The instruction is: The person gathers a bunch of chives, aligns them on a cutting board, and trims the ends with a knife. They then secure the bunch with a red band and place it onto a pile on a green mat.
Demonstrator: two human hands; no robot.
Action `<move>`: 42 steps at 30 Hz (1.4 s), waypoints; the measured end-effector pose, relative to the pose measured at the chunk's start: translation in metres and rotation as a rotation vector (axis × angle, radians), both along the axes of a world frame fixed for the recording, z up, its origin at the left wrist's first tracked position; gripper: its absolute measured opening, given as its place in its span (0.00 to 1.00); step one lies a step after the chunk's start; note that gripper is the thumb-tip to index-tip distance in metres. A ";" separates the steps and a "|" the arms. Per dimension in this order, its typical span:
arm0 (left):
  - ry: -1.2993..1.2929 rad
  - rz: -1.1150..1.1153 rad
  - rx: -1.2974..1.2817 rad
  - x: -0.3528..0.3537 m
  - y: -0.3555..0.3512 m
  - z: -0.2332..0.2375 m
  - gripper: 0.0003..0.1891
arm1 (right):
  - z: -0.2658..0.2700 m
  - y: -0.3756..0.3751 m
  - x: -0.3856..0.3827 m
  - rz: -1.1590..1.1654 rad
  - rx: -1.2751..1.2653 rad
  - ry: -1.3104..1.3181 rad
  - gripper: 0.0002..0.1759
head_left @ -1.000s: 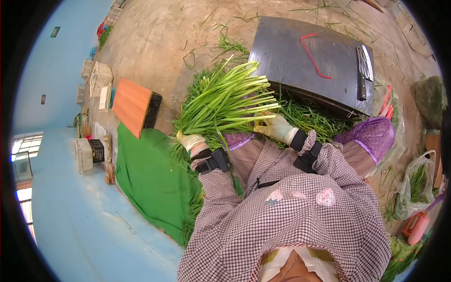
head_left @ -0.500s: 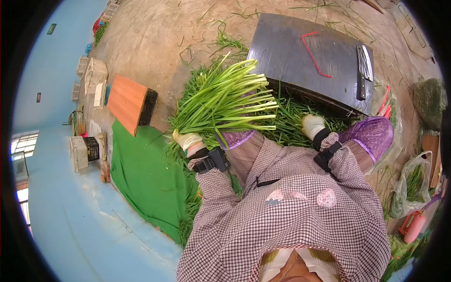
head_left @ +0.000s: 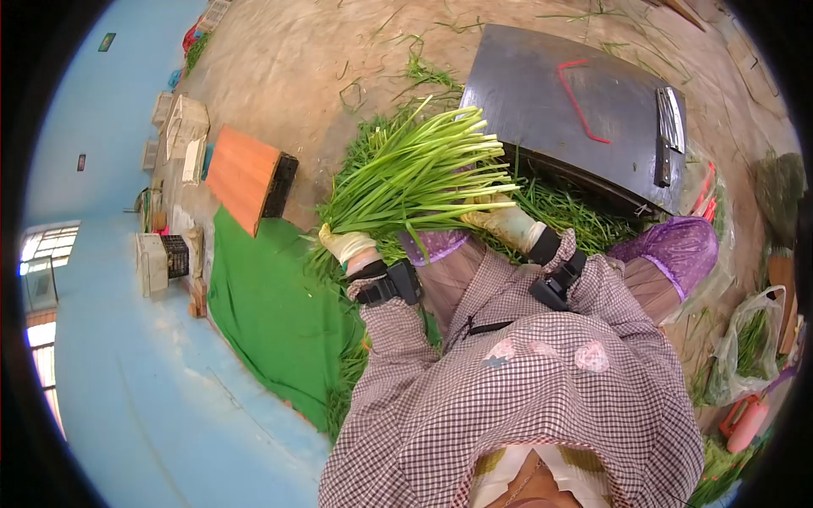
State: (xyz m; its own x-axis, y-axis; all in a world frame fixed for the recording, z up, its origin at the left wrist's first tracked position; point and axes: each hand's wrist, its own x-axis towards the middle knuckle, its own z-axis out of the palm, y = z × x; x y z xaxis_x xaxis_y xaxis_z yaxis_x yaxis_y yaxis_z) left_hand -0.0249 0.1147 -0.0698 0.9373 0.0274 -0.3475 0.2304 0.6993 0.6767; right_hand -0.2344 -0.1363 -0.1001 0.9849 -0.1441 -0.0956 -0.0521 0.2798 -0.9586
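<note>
A big bunch of garlic chives [head_left: 415, 173] with pale cut ends lies across my lap, ends pointing right. My left hand [head_left: 345, 244], in a light glove, is closed around the leafy left side of the bunch. My right hand [head_left: 506, 224], gloved too, is at the pale stalk ends, with fingers wrapped in among the lower stalks and partly hidden by them. More loose greens [head_left: 567, 207] lie beneath, between my purple-covered knees.
A dark board [head_left: 559, 110] stands in front, bearing a red tie strip [head_left: 576, 97] and a knife [head_left: 665, 140]. Leftward are a green cloth [head_left: 262, 313], an orange-brown panel [head_left: 241, 178] and crates [head_left: 186, 127]. A plastic bag of greens [head_left: 749, 343] is at right.
My right hand has moved left from the loose greens to the stalk ends of the bunch. My left hand keeps its hold. The whole view has shifted slightly.
</note>
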 end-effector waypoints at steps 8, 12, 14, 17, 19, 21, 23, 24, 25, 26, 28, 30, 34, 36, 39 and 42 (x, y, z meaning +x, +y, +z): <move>0.048 0.007 -0.020 -0.001 -0.006 0.001 0.25 | 0.030 0.003 -0.025 -0.445 -0.744 -0.093 0.16; 0.096 0.045 -0.014 -0.002 -0.010 0.011 0.25 | 0.066 0.011 -0.019 -0.444 -1.340 -0.299 0.19; 0.084 0.039 -0.042 0.001 -0.012 0.009 0.25 | 0.032 0.010 -0.017 -0.304 -1.242 -0.182 0.22; 0.057 0.051 -0.073 0.002 -0.006 0.005 0.24 | 0.011 0.010 -0.015 -0.203 -0.697 -0.147 0.19; 0.078 0.089 -0.037 0.001 -0.009 0.009 0.24 | 0.026 -0.001 -0.025 -0.128 -0.657 -0.084 0.17; 0.081 0.067 -0.044 0.004 -0.010 0.008 0.25 | 0.020 0.002 -0.026 -0.250 -0.530 -0.111 0.11; 0.074 0.060 -0.026 0.004 -0.009 0.006 0.25 | 0.036 -0.004 -0.030 -0.325 -0.831 -0.102 0.12; 0.063 0.061 -0.007 0.003 -0.009 0.006 0.26 | 0.025 -0.009 -0.031 -0.314 -0.875 -0.032 0.11; 0.051 0.063 0.013 0.002 -0.010 0.009 0.26 | 0.016 -0.017 -0.031 -0.303 -0.917 0.038 0.10; 0.064 0.074 0.012 0.000 -0.010 0.012 0.24 | 0.009 -0.028 -0.042 -0.312 -0.980 0.027 0.08; 0.090 0.089 0.009 -0.008 -0.018 0.028 0.22 | 0.002 -0.051 -0.061 -0.290 -1.189 0.088 0.08; 0.077 0.025 -0.006 0.003 -0.006 0.008 0.25 | -0.016 -0.079 -0.084 -0.074 -1.426 0.414 0.11; 0.128 0.095 -0.029 -0.002 -0.013 0.018 0.22 | -0.006 -0.094 -0.104 0.171 -1.430 0.563 0.23; 0.140 0.074 -0.015 -0.003 -0.012 0.019 0.22 | 0.006 -0.077 -0.088 0.019 -1.174 0.242 0.27; 0.114 0.060 -0.029 0.003 -0.010 0.014 0.22 | 0.023 -0.040 -0.057 0.138 -0.603 0.104 0.28; 0.090 0.054 -0.042 0.002 -0.009 0.014 0.22 | 0.020 -0.013 -0.033 0.154 -0.162 0.127 0.24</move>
